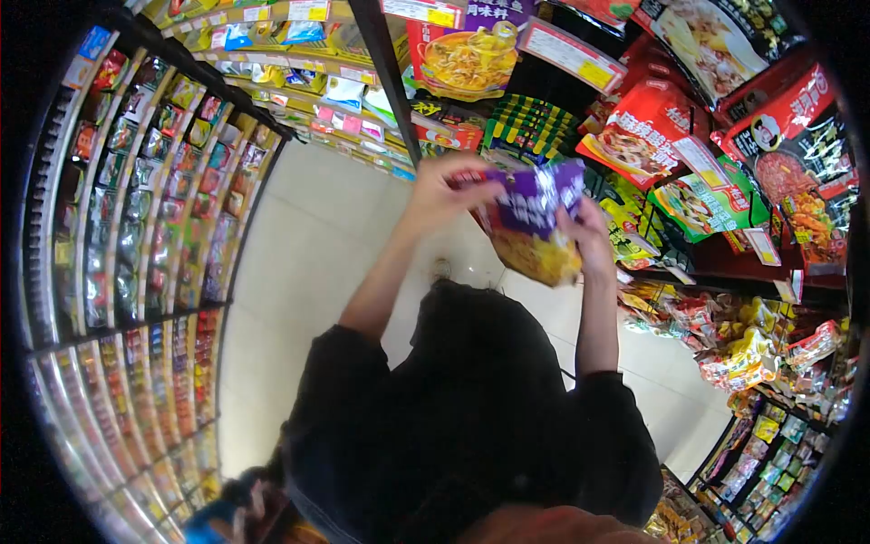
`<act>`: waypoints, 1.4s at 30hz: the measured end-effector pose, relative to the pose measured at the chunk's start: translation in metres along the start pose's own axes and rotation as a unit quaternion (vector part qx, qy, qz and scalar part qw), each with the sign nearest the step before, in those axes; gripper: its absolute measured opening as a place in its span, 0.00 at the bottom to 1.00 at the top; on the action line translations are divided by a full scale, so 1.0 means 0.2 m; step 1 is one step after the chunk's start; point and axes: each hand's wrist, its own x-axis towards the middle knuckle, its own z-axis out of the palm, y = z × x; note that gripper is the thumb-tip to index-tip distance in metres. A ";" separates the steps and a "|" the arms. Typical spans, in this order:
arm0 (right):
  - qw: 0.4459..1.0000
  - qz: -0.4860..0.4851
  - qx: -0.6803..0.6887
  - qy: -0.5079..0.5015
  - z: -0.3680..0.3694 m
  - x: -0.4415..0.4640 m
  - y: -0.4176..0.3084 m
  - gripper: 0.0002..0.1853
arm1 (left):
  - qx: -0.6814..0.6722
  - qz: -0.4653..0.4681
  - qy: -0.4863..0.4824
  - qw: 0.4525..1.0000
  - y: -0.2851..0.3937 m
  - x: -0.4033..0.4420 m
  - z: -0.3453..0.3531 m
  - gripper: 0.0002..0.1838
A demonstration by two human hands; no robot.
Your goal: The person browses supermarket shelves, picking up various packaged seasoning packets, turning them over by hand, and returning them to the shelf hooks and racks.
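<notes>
A purple-and-yellow packet is held between a person's two hands, tilted above the pale tiled floor and just in front of a packed display shelf; the left hand grips its upper left corner between thumb and fingers, and the right hand grasps its right edge. On the display beyond stand a purple-topped packet of similar design, a red packet and a green packet, with price labels along the shelf fronts. Tiered shelving lines the opposite side of the aisle, at left.
</notes>
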 end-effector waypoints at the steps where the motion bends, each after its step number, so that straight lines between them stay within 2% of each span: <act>1: 0.999 -0.022 -0.046 -0.003 0.06 0.12 -0.03 0.12 | 0.013 -0.020 0.013 1.000 0.04 0.07 -0.09 0.13; 5: 0.997 -0.049 0.048 -0.028 0.33 0.55 -0.15 0.12 | -0.009 -0.087 0.017 0.996 0.11 0.41 -0.44 0.11; 8: 0.992 -0.071 0.096 -0.028 0.41 0.76 -0.19 0.13 | -0.022 -0.026 0.045 0.998 0.16 0.60 -0.52 0.12; 11: 0.988 -0.142 0.057 -0.005 0.43 0.91 -0.20 0.13 | -0.004 0.004 0.061 0.998 0.20 0.73 -0.58 0.12; 13: 0.984 -0.156 0.084 -0.004 0.45 0.95 -0.24 0.13 | -0.027 0.042 0.075 0.996 0.19 0.79 -0.59 0.12; 14: 0.983 -0.160 0.088 0.005 0.46 0.97 -0.25 0.14 | -0.056 0.090 0.081 0.991 0.18 0.82 -0.59 0.11; 18: 0.981 -0.176 0.082 0.021 0.48 0.99 -0.29 0.16 | -0.059 0.149 0.118 0.980 0.14 0.86 -0.58 0.10; 23: 0.974 -0.188 0.116 0.044 0.53 0.99 -0.31 0.17 | -0.091 0.160 0.128 0.975 0.09 0.96 -0.56 0.09; 29: 0.976 -0.200 0.038 0.082 0.46 1.03 -0.25 0.19 | -0.030 0.106 0.102 0.989 0.12 0.94 -0.61 0.09; 31: 0.976 -0.195 -0.019 0.092 0.45 1.04 -0.24 0.19 | -0.028 0.115 0.099 0.988 0.12 0.93 -0.62 0.08; 35: 0.972 -0.219 0.006 0.083 0.48 1.05 -0.22 0.19 | -0.002 0.136 0.106 0.985 0.06 0.94 -0.65 0.09; 37: 0.969 -0.229 -0.009 0.093 0.51 1.05 -0.24 0.20 | -0.053 0.140 0.141 0.979 0.17 0.92 -0.57 0.09; 38: 0.971 -0.221 0.005 0.089 0.50 1.08 -0.21 0.20 | -0.016 0.156 0.144 0.977 0.13 0.94 -0.58 0.10; 39: 0.969 -0.224 0.001 0.105 0.53 1.06 -0.23 0.20 | 0.089 0.236 0.185 0.950 0.12 0.98 -0.56 0.10; 41: 0.960 -0.233 -0.010 0.156 0.52 1.13 -0.17 0.19 | 0.240 0.243 0.216 0.915 0.10 1.01 -0.54 0.14; 42: 0.950 -0.247 -0.049 0.182 0.51 1.16 -0.17 0.19 | 0.234 0.252 0.224 0.912 0.11 1.03 -0.51 0.14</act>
